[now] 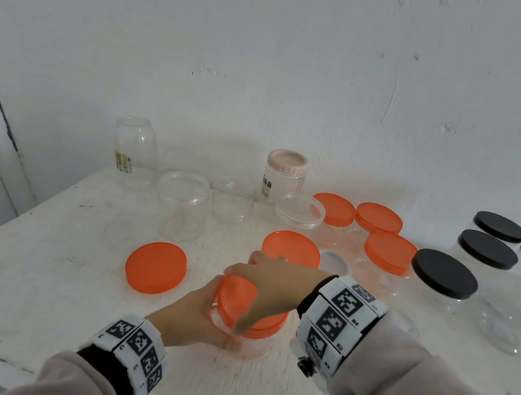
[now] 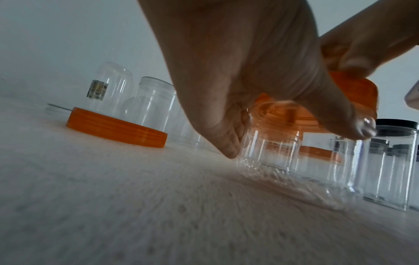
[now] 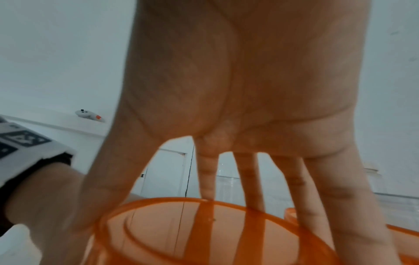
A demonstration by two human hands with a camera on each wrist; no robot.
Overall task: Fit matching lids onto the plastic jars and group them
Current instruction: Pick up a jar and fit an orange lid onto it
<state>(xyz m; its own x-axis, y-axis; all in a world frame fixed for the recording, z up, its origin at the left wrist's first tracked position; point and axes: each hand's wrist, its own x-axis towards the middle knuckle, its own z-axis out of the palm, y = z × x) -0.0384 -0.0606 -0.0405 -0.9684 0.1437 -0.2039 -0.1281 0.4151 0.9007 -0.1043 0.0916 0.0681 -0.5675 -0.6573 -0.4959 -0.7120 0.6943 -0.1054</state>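
The left hand (image 1: 196, 316) grips the clear jar (image 1: 252, 345) standing on the table (image 1: 29, 278); the right hand (image 1: 266, 283) clasps the orange lid (image 1: 235, 301) from above, tilted on its mouth

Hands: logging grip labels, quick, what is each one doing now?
Left hand: grips the clear plastic jar.
Right hand: grips the round orange plastic lid on that jar.

The held jar (image 1: 247, 341) stands near the table's (image 1: 29, 278) front edge, a lid (image 1: 235, 301) on its mouth. A loose lid (image 1: 156, 267) lies to its left. Behind stands a second lidded jar (image 1: 291, 250). Open jars (image 1: 181, 204) stand rear left. Lidded jars (image 1: 442, 281) are grouped rear right.
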